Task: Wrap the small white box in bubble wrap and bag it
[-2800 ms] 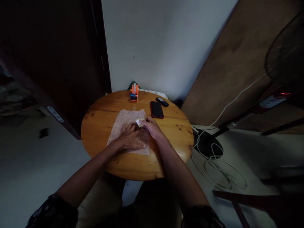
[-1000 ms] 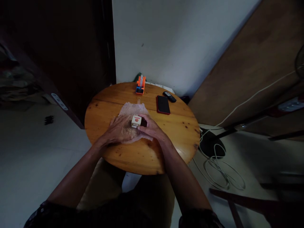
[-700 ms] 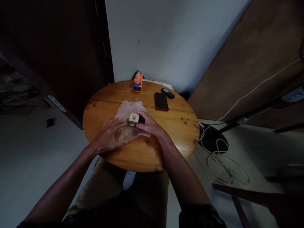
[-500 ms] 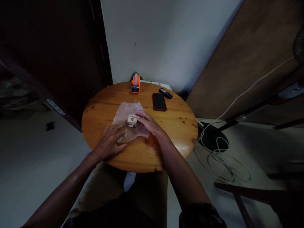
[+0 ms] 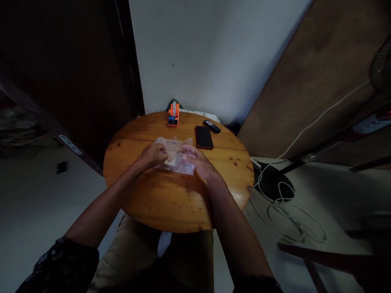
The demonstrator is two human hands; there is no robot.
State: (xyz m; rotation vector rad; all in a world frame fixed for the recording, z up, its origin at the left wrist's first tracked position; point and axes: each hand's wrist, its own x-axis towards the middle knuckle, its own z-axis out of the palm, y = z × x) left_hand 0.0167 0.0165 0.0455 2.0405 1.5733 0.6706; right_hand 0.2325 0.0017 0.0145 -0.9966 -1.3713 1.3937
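Observation:
On the round wooden table (image 5: 152, 203) lies a sheet of clear bubble wrap (image 5: 185, 167), its left part folded over a small box (image 5: 170, 161). The box shows only as a pale, blurred shape through the plastic. My left hand (image 5: 154, 156) is closed at the wrap's left side, fingers pinching the folded sheet over the box. To the right of the box, my right hand (image 5: 200, 162) rests against the wrap with fingers apart and slightly curved. Its fingertips are partly blurred among the plastic.
Toward the back of the table stands an orange tape dispenser (image 5: 174, 114). A dark phone with a red edge (image 5: 204, 137) and a black handset (image 5: 211, 126) lie at the back right. A white cable (image 5: 284, 207) coils on the floor beside a black round base (image 5: 275, 183).
My left hand has moved up and right, bringing the bubble wrap's left side over the box. The box, plainly visible before, is now covered. My right hand has shifted slightly right.

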